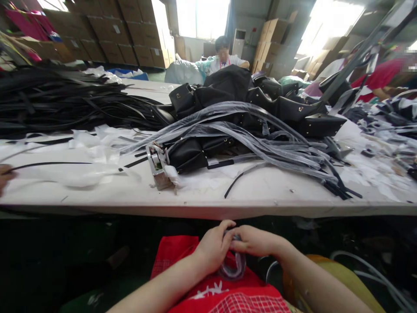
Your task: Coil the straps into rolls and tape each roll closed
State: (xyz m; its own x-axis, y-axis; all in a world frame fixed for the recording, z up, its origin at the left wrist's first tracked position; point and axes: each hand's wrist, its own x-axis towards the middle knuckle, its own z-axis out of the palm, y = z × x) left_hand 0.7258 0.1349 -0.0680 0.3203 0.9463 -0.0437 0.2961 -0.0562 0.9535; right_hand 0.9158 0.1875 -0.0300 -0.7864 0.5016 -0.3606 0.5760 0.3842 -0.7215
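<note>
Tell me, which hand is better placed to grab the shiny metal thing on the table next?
Probably the left hand: the metal thing sits ahead and to its left, so the right hand has farther to go. Both are busy with a coiled strip, though.

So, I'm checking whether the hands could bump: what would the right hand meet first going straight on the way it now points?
Most likely the left hand: the right hand points across toward it. They look touching or close to it above the grey coil, though depth there is unclear.
</note>
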